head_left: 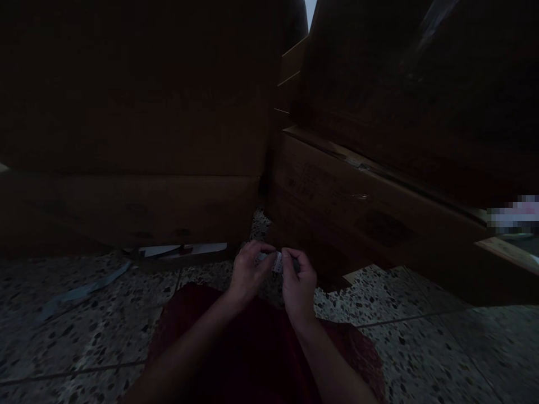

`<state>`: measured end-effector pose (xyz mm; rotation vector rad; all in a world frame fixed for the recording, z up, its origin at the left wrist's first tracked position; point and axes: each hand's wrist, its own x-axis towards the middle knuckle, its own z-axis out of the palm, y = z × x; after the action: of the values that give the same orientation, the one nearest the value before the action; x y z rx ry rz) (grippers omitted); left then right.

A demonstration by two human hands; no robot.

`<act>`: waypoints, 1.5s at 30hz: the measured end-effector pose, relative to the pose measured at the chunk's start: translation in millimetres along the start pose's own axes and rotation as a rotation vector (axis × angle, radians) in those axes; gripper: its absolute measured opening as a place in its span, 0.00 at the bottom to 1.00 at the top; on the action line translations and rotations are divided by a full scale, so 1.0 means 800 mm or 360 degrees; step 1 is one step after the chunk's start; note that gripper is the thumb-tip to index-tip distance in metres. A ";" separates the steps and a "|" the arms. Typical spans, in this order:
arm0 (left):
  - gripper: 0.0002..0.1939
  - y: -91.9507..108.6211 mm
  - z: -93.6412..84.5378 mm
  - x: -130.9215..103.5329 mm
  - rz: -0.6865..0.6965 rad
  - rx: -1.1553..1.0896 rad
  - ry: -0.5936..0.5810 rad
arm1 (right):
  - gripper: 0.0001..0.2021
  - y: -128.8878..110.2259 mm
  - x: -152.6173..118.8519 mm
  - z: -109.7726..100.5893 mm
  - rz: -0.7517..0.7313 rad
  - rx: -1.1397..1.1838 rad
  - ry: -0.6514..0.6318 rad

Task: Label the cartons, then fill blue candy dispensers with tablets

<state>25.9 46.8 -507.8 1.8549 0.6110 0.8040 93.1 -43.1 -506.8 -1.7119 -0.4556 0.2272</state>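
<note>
Both hands meet low in the middle of the head view, over dark red cloth (256,348) that covers my lap. Between the fingertips is a small pale piece with dark print (277,262), perhaps a label or packet; its kind is too small and dim to make out. My left hand (250,271) pinches its left end with thumb and fingers. On the other side my right hand (300,280) grips the right end, thumb on top. Parts of the piece are hidden behind the fingers.
Stacked cardboard boxes (126,207) rise at the left, and more cardboard boxes (328,196) stand at the right, with a narrow gap between. A light blue strip (84,292) lies on the speckled tile floor (404,348). White flat pieces (206,247) show under the left box. The light is dim.
</note>
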 end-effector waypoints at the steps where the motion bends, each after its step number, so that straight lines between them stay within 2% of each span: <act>1: 0.06 0.001 -0.001 0.000 -0.0025 -0.0012 -0.0002 | 0.13 0.000 0.000 0.001 0.0000 -0.0014 -0.0003; 10: 0.06 0.004 0.003 0.001 -0.0152 -0.0104 0.0023 | 0.12 -0.004 -0.001 0.005 0.0021 -0.0011 -0.0015; 15: 0.07 0.002 0.010 -0.003 0.0029 -0.0188 0.0137 | 0.13 0.010 0.010 0.006 0.0050 0.0024 0.0051; 17: 0.08 0.004 0.006 -0.001 -0.0032 -0.0342 0.0170 | 0.14 0.015 0.018 0.001 0.0089 0.0033 0.0040; 19: 0.09 0.009 -0.004 0.006 -0.0175 -0.0469 0.0064 | 0.15 0.013 0.025 -0.009 0.0080 -0.0018 -0.0122; 21: 0.09 0.016 -0.017 0.018 -0.0242 -0.0457 -0.0149 | 0.15 0.003 0.030 -0.021 0.0029 -0.0076 -0.0350; 25: 0.09 0.035 -0.040 0.039 -0.0030 -0.0189 -0.0558 | 0.15 -0.028 0.035 -0.037 -0.0026 -0.0126 -0.0579; 27: 0.09 0.043 -0.044 0.045 0.0118 -0.0052 -0.0677 | 0.14 -0.039 0.038 -0.038 -0.0030 -0.0119 -0.0622; 29: 0.08 0.049 -0.044 0.048 0.0243 0.0053 -0.0712 | 0.12 -0.046 0.041 -0.037 -0.0015 -0.0091 -0.0637; 32: 0.09 0.054 -0.044 0.050 0.0323 0.0134 -0.0731 | 0.10 -0.050 0.045 -0.035 0.0023 -0.0066 -0.0640; 34: 0.11 0.057 -0.046 0.052 0.0269 0.0099 -0.0678 | 0.10 -0.051 0.047 -0.036 0.0034 -0.0051 -0.0607; 37: 0.14 0.062 -0.049 0.054 0.0080 -0.0148 -0.0346 | 0.10 -0.056 0.051 -0.041 0.0054 0.0004 -0.0453; 39: 0.19 0.065 -0.047 0.056 -0.0074 -0.0448 -0.0237 | 0.11 -0.064 0.053 -0.046 0.0037 0.0036 -0.0343; 42: 0.25 0.072 -0.037 0.058 -0.0254 -0.0771 -0.0377 | 0.11 -0.081 0.054 -0.052 -0.0086 0.0033 -0.0250; 45: 0.16 0.086 -0.025 0.067 -0.0295 -0.0727 -0.0415 | 0.13 -0.099 0.054 -0.053 -0.0177 0.0025 -0.0182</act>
<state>49.6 69.9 -424.5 1.4287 0.3862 0.5149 135.3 -52.3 -416.8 -1.6583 -0.6301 0.2480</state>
